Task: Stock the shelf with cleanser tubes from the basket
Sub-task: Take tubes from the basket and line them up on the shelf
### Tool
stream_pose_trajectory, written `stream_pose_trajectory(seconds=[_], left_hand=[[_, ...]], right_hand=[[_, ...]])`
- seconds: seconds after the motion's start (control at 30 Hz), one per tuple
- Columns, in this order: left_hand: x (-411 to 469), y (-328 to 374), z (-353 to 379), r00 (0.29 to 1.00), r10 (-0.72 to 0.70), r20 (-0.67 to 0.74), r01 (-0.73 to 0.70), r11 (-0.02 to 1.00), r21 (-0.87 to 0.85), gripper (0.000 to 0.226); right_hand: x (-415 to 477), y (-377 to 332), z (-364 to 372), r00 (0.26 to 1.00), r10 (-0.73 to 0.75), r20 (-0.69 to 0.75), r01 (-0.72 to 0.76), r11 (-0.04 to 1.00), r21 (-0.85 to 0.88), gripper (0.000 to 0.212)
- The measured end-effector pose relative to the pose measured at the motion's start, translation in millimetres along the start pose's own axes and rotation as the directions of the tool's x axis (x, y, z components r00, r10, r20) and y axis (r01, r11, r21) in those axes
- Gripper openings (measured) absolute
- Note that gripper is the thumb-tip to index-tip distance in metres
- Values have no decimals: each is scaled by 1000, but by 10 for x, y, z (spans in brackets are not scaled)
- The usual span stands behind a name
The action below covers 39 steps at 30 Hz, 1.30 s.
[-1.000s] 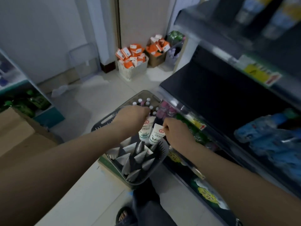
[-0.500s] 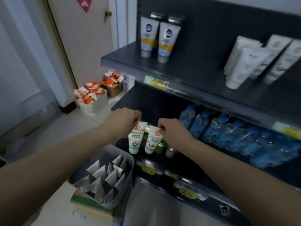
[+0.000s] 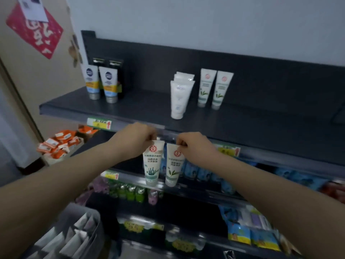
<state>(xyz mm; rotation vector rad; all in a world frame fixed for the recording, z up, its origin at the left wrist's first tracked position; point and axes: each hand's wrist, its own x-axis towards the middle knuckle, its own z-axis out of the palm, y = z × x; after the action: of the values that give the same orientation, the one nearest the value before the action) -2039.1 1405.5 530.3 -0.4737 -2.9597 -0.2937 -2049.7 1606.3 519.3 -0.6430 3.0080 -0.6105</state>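
The fingers [image 3: 151,135] of the left hand [image 3: 133,141] are curled tight. They pinch the flat crimped end of a white plastic cleanser tube with a blue-green seaweed print [image 3: 152,164], which hangs cap down. Just beside it, the right hand [image 3: 195,149] pinches the crimp of a second white plastic cleanser tube with a green leaf print [image 3: 173,166] in the same way (the two tubes hang very close, but I cannot tell whether they touch). Both tubes hang in front of the front edge of the dark grey metal top shelf [image 3: 134,109], lower than its surface and not resting on it. Three groups stand cap down on that shelf: two blue-and-yellow tubes [image 3: 101,85] at the left, a row of plain white tubes [image 3: 180,96] in the middle, and two leaf-print tubes [image 3: 215,88] to their right. At lower left is the grey plastic basket [image 3: 99,232], with more white crimped tube ends [image 3: 74,240] standing up in it.
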Motion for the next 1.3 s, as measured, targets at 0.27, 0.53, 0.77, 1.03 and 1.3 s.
stream_pose_trajectory(seconds=[0.27, 0.53, 0.77, 1.03, 1.3], left_hand=[[512, 790, -331, 994, 90, -62, -89, 996, 7, 7], [1002, 1151, -750, 982, 158, -103, -158, 987, 11, 10], [1557, 1190, -913, 973, 181, -140, -183, 983, -5, 3], [2211, 986, -892, 970, 210, -126, -213, 977, -11, 8], [2748, 810, -672, 975, 199, -103, -206, 977, -60, 15]], right_hand=[[-170, 610, -893, 991, -6, -132, 7, 1000, 6, 7], [-86, 931, -1497, 976, -17, -217, 29, 998, 55, 5], [277, 1135, -1796, 963, 33, -267, -16, 998, 65, 5], [835, 1317, -1927, 951, 95, -295, -94, 995, 17, 7], [1291, 1492, -1860, 942, 165, -291, -157, 986, 51, 10]])
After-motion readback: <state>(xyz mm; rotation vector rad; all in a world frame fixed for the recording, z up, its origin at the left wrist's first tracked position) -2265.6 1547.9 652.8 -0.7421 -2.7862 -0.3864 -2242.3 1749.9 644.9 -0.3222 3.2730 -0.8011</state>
